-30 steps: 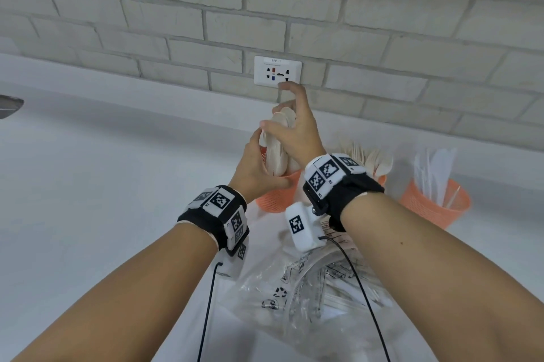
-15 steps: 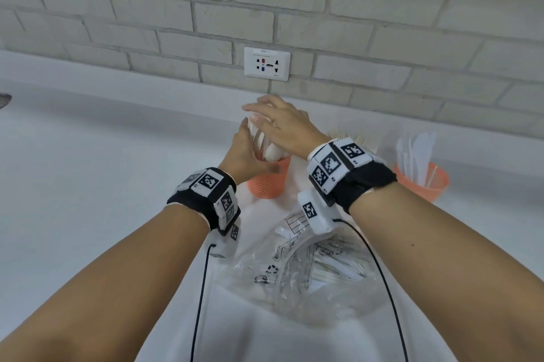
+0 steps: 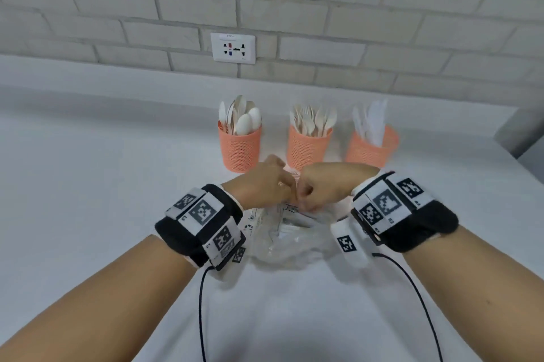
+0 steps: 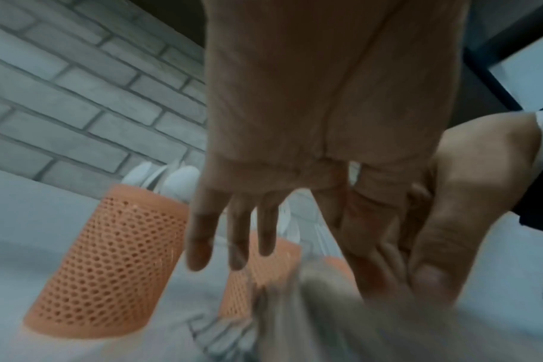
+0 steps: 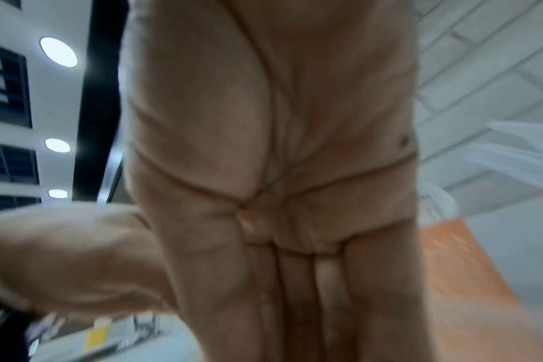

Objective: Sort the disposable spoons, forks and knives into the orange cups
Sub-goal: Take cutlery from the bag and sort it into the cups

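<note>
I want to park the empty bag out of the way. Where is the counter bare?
Bare counter lies left of the spoon cup, and in front between the forearms. It is crowded where both hands, left hand and right hand, meet over the plastic bag before the cups.

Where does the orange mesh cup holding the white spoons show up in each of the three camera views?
Head view: the orange mesh cup of white spoons is leftmost of three cups, above the left hand.
Left wrist view: the same cup stands lower left, left of the fingers.
Right wrist view: not identifiable; only a blurred orange patch at the right edge.
Shared landmark: the grey brick wall.
</note>
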